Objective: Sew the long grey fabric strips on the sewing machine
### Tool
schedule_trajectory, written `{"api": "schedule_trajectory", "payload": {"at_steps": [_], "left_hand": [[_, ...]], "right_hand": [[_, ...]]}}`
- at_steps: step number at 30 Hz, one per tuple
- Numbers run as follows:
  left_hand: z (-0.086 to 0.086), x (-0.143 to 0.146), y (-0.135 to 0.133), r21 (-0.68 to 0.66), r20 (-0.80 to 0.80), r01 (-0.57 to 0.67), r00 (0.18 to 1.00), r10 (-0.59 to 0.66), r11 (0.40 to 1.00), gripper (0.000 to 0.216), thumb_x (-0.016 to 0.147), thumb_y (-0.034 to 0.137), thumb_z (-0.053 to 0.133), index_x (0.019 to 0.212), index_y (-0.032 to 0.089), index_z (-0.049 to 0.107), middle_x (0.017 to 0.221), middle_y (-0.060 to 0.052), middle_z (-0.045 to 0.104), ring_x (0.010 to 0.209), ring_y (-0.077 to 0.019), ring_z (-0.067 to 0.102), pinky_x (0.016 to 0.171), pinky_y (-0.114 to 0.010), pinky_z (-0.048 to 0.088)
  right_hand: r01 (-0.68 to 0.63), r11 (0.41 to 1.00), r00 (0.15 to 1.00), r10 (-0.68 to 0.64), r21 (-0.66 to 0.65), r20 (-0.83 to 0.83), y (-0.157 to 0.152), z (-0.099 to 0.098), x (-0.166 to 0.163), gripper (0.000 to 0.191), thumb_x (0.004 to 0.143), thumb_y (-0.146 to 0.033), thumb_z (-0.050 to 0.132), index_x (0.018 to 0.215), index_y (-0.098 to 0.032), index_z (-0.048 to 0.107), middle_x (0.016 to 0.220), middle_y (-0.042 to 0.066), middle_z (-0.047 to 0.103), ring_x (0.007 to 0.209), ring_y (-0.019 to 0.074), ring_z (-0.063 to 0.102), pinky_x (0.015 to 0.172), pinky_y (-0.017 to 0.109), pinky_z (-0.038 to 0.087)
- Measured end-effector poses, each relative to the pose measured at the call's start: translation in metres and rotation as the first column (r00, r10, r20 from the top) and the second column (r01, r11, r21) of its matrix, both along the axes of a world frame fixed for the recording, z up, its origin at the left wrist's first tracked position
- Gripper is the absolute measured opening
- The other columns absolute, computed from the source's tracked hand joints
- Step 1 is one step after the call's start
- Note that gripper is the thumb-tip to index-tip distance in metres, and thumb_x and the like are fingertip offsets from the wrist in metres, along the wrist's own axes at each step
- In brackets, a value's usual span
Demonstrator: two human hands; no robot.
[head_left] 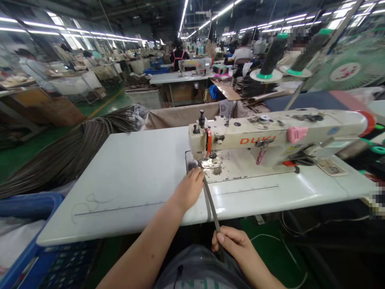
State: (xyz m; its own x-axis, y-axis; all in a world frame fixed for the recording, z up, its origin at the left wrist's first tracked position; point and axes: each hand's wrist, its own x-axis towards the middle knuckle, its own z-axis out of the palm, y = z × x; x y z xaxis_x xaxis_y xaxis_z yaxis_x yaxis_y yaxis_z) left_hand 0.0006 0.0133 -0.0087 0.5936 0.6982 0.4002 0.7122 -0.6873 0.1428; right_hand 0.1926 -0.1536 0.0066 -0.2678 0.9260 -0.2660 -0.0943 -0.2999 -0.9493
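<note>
A narrow dark grey strap (211, 204) runs from the presser foot of a cream sewing machine (270, 136) down over the front edge of the white table (129, 176). My left hand (189, 188) rests on the table beside the needle plate, fingers curled, pinching the strap's upper end. My right hand (234, 243) is below the table edge, closed around the strap's lower part.
A large pile of dark straps (69, 152) lies off the table's left side above a blue crate (27, 224). Two thread cones (272, 56) stand behind the machine. Other workers and sewing stations fill the hall beyond.
</note>
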Motion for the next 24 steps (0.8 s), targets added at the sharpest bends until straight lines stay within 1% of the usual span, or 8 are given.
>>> {"api": "schedule_trajectory", "payload": {"at_steps": [6,11,14,16,18,21,22,24], "left_hand": [[-0.0025,0.0016,-0.0004,0.024,-0.008,-0.037,0.999,0.037,0.999,0.030,0.101,0.016,0.050,0.130,0.015,0.054,0.138,-0.016,0.060,0.132,-0.0268,0.059,0.117,-0.045,0.049],[-0.0018,-0.0002,-0.0034,0.074,-0.036,0.005,0.999,-0.002,0.997,0.027,0.102,0.015,0.047,0.128,0.014,0.055,0.129,-0.014,0.065,0.128,-0.0249,0.062,0.116,-0.041,0.049],[0.0007,-0.0009,-0.0048,0.073,-0.053,0.018,0.998,-0.015,0.997,0.023,0.102,0.015,0.048,0.123,0.015,0.058,0.124,-0.012,0.066,0.126,-0.0249,0.063,0.115,-0.040,0.050],[0.0016,-0.0009,-0.0049,0.065,-0.054,0.020,0.998,-0.017,0.998,0.021,0.102,0.016,0.049,0.121,0.016,0.058,0.125,-0.012,0.066,0.126,-0.0248,0.062,0.115,-0.040,0.050],[0.0013,-0.0007,-0.0048,0.060,-0.050,0.016,0.999,-0.013,0.998,0.021,0.102,0.016,0.050,0.120,0.016,0.059,0.126,-0.013,0.066,0.126,-0.0247,0.062,0.115,-0.040,0.050],[-0.0006,-0.0006,-0.0045,0.054,-0.055,0.010,0.998,-0.007,0.998,0.020,0.102,0.016,0.049,0.120,0.016,0.059,0.127,-0.012,0.066,0.127,-0.0248,0.061,0.116,-0.041,0.049],[-0.0012,-0.0006,-0.0043,0.052,-0.060,0.012,0.998,-0.009,0.999,0.021,0.102,0.016,0.049,0.120,0.016,0.059,0.127,-0.012,0.066,0.128,-0.0249,0.061,0.117,-0.041,0.048],[-0.0020,-0.0006,-0.0042,0.046,-0.066,0.018,0.998,-0.014,0.999,0.022,0.102,0.016,0.049,0.121,0.016,0.058,0.128,-0.012,0.066,0.130,-0.0250,0.060,0.117,-0.041,0.048]], "right_hand": [[-0.040,0.999,0.999,0.039,0.028,0.021,0.0026,0.0001,-0.0004,0.045,0.092,-0.058,0.070,0.076,-0.017,0.077,0.071,0.004,0.069,0.071,0.0194,0.061,0.072,0.031,0.045],[-0.098,0.990,0.995,0.095,0.102,0.041,0.0021,-0.0023,0.0004,0.045,0.093,-0.057,0.068,0.071,-0.018,0.076,0.070,0.004,0.067,0.070,0.0196,0.060,0.071,0.032,0.046],[-0.090,0.981,0.994,0.078,0.170,0.078,0.0047,-0.0004,0.0004,0.041,0.090,-0.055,0.073,0.070,-0.019,0.075,0.078,0.005,0.066,0.078,0.0216,0.062,0.076,0.033,0.048],[-0.067,0.975,0.994,0.046,0.210,0.102,0.0070,0.0005,-0.0001,0.038,0.088,-0.054,0.076,0.072,-0.020,0.076,0.083,0.006,0.066,0.084,0.0233,0.063,0.079,0.034,0.049],[-0.035,0.982,0.994,0.015,0.184,0.107,0.0081,0.0001,-0.0011,0.035,0.088,-0.054,0.077,0.080,-0.020,0.079,0.085,0.007,0.069,0.085,0.0239,0.064,0.081,0.035,0.050],[-0.005,0.999,1.000,0.004,0.041,0.030,0.0071,-0.0015,-0.0029,0.041,0.087,-0.060,0.076,0.093,-0.020,0.079,0.081,0.006,0.073,0.076,0.0218,0.064,0.076,0.035,0.050],[-0.003,1.000,1.000,0.003,0.002,0.000,0.0063,-0.0016,-0.0035,0.043,0.086,-0.062,0.076,0.094,-0.020,0.078,0.079,0.006,0.074,0.073,0.0208,0.063,0.074,0.034,0.050],[0.000,1.000,1.000,0.000,-0.022,-0.015,0.0049,-0.0004,-0.0042,0.044,0.086,-0.062,0.076,0.092,-0.019,0.077,0.077,0.005,0.074,0.072,0.0199,0.062,0.074,0.033,0.049]]}}
